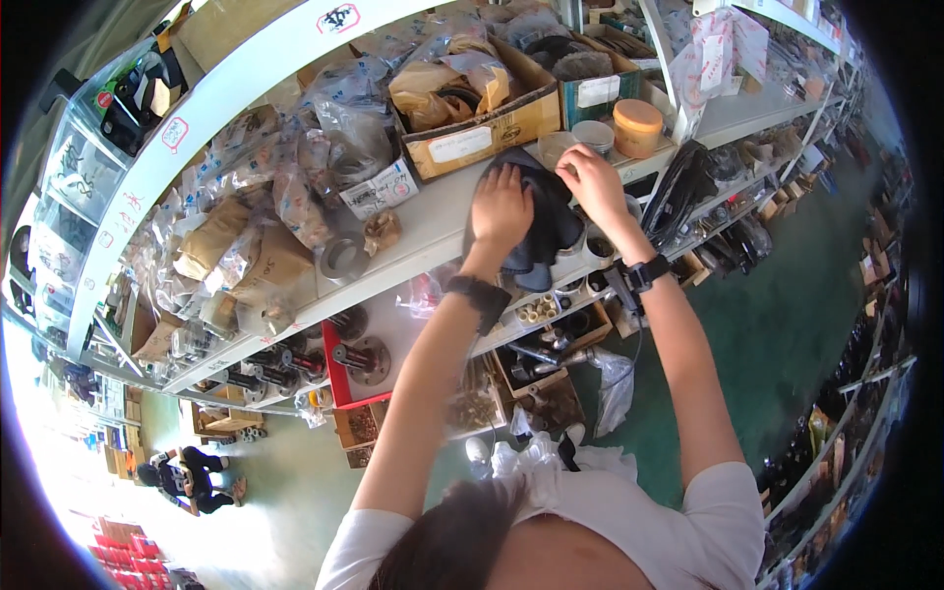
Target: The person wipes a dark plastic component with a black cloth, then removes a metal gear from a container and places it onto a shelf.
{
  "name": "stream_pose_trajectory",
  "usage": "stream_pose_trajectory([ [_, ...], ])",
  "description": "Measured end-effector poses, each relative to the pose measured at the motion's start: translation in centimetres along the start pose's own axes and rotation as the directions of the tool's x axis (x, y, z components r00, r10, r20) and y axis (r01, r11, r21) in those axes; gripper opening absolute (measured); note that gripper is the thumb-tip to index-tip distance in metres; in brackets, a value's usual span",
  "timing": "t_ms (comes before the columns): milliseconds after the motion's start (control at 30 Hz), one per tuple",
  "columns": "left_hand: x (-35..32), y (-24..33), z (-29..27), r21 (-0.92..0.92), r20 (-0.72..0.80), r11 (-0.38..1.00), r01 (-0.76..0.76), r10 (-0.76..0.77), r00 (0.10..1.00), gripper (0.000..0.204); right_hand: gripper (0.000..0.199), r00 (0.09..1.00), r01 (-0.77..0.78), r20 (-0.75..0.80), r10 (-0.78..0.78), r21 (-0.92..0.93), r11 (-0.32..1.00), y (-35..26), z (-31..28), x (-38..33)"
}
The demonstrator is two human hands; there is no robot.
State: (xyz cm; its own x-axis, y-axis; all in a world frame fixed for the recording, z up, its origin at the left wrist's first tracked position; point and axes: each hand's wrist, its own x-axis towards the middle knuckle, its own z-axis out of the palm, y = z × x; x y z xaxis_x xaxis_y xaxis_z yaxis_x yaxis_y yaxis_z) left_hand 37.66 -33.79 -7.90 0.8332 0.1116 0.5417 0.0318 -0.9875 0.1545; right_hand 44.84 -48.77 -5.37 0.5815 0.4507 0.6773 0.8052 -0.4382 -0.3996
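Note:
My left hand point(501, 211) lies flat on a dark cloth point(546, 226) spread over the white shelf point(423, 226) and hanging over its front edge. The fingers are stretched out, pressing on the fabric. To its right my right hand point(595, 189) is raised above the cloth's right side, with fingers bent and thumb and fingertips close together. What they pinch, if anything, I cannot make out. Just beyond those fingertips stand a clear plastic tub point(556, 147), a round grey-lidded container point(593, 136) and a jar with an orange lid point(638, 128).
Behind the cloth stands a cardboard box point(482, 138) of bagged parts. A metal ring point(343, 258) and a small brown paper-wrapped piece point(382, 231) sit on the shelf to the left. Below are a red-edged tray point(369, 369) and boxes of fittings. Another person point(192, 480) sits far left.

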Motion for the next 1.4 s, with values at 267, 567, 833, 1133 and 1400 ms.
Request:
stream_pose_trajectory([
  [267, 0.3, 0.8, 0.7, 0.019, -0.178, 0.998, -0.060, 0.062, 0.982, 0.030, 0.010, 0.981, 0.155, 0.088, -0.175, 0.195, 0.969, -4.8, -2.6, 2.4],
  [567, 2.4, 2.7, 6.8, 0.026, -0.226, 0.998, -0.061, 0.066, 0.972, 0.049, 0.015, 0.869, 0.186, 0.420, -0.262, 0.213, 0.959, -11.5, 2.1, 3.5],
  [833, 1.0, -0.1, 7.1, 0.107, -0.346, 0.993, 0.059, -0.018, 0.938, 0.051, 0.033, 0.912, 0.152, 0.339, -0.230, 0.240, 0.959, -11.0, 4.8, 3.0],
  [1133, 0.5, 0.8, 0.6, 0.036, -0.070, 0.999, -0.018, 0.021, 0.997, 0.043, 0.065, 0.936, 0.174, 0.346, 0.071, -0.627, 0.759, 6.0, -2.4, 5.4],
  [1400, 0.1, 0.9, -0.9, -0.057, 0.092, 0.988, -0.145, 0.150, 0.984, 0.040, 0.061, 0.909, 0.090, 0.395, 0.136, -0.504, 0.859, 5.0, -3.2, 5.9],
])
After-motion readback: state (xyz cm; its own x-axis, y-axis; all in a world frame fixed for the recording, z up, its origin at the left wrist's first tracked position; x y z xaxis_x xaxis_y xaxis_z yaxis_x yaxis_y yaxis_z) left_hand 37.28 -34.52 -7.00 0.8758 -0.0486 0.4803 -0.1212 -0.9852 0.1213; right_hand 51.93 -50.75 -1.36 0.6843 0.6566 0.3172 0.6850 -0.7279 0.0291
